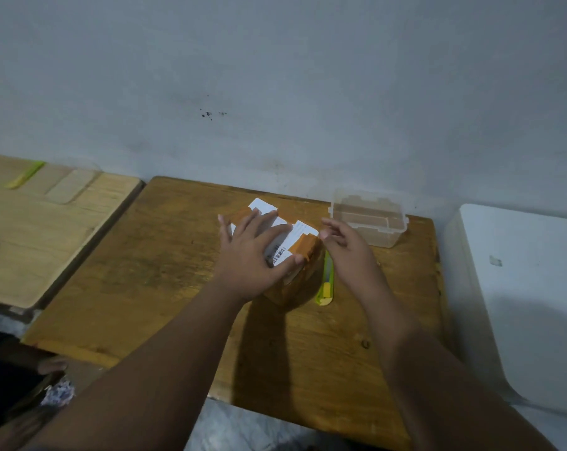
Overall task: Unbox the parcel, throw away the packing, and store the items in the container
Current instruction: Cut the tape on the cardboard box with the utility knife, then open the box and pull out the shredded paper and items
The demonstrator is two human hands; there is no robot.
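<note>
Left hand laid flat on parcel, fingers spread, label part hidden. Right hand held at parcel's right edge, fingers loosely apart. Brown-taped parcel sat mid-worktop; green cutter partly hidden beside it; clear container at far right corner.

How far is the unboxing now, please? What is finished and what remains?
Nothing looks finished: the parcel is sealed with brown tape, and the clear container holds nothing. In hand: the left hand lies flat on the parcel, the right hand hovers beside it. The green cutter lies unused on the table. Left: opening, discarding packing, storing items.
</note>
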